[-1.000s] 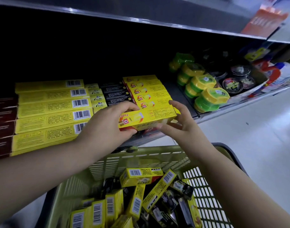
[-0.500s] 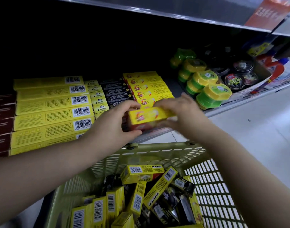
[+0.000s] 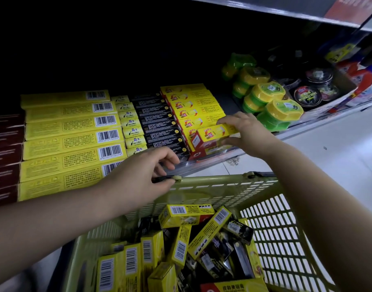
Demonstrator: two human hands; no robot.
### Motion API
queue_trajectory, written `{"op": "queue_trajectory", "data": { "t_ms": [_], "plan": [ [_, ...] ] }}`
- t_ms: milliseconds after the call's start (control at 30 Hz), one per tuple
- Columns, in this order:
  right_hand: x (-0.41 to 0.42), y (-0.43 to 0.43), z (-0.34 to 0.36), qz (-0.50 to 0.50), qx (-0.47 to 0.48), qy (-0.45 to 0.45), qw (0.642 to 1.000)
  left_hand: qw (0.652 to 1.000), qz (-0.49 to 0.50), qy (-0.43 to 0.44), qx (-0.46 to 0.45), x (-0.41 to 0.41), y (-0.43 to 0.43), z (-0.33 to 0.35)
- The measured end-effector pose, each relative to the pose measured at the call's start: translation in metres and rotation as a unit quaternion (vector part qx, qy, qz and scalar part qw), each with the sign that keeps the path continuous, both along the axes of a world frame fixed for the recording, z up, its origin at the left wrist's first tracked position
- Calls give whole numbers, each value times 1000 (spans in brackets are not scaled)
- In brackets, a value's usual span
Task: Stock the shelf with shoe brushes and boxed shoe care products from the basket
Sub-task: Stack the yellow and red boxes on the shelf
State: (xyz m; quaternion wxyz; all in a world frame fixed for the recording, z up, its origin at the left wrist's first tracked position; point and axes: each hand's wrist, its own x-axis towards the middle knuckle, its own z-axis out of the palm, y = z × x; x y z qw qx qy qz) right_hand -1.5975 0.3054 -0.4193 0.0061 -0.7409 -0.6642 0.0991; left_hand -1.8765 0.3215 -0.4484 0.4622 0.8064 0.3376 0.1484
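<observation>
Shelf: a grey metal shelf (image 3: 210,162) under a dark overhang, with pale floor (image 3: 339,157) to its right.
Held box: a yellow-and-red box (image 3: 212,134) lies slightly tilted on top of the front of the matching row (image 3: 193,106), at the shelf's front edge.
Right hand: the right hand (image 3: 248,133) grasps the right end of that box, fingers over the top and thumb on the near face.
Left hand: the left hand (image 3: 142,175) hovers over the basket's far rim with fingers loosely curled and nothing in its grasp. Its thumb is close to the handle pivot (image 3: 177,178); contact cannot be told.
Left neighbours: black boxes (image 3: 159,127) stand just beside the matching row, then small yellow boxes (image 3: 132,125), long yellow barcode boxes (image 3: 71,142) and dark red boxes (image 3: 5,148).
Right neighbours: green-and-yellow round tubs (image 3: 271,104) sit across a bare strip of shelf, with black tins (image 3: 307,95) behind them.
Basket: an olive plastic basket (image 3: 223,182) stands below the shelf edge, holding a jumble of yellow boxes (image 3: 187,213) and dark packs (image 3: 239,228).
</observation>
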Motion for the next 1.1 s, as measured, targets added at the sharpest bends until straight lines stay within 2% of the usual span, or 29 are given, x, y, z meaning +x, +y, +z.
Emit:
{"op": "queue_trajectory", "data": {
  "t_ms": [300,500,567,667,767,900,1000,1067,1100],
  "plan": [
    [-7,0,0,-3,-10,4,1000,1000,-6,-14,14,-2,-4,9],
    [-22,-34,17,-6,45,15,999,995,-51,-14,89,-15,-26,23],
    [-36,-61,20,15,79,53,995,995,-68,-18,75,-23,-36,27],
    [-69,-112,3,10,101,157,982,992,-115,15,56,-36,-51,24],
    [-111,-152,-41,-22,-17,198,980,988,-140,58,-10,-49,-64,12],
    [-153,-161,-95,-118,-198,178,957,988,-100,71,-91,-57,-75,-1],
    [-168,-157,-112,-167,-219,140,951,984,-77,74,-143,-53,-80,-5],
    [-168,-156,-113,-231,-234,212,920,980,-64,74,-176,-51,-84,-6],
    [-162,-156,-106,-274,-245,266,891,977,-59,78,-188,-50,-85,-7]
  ]
}}
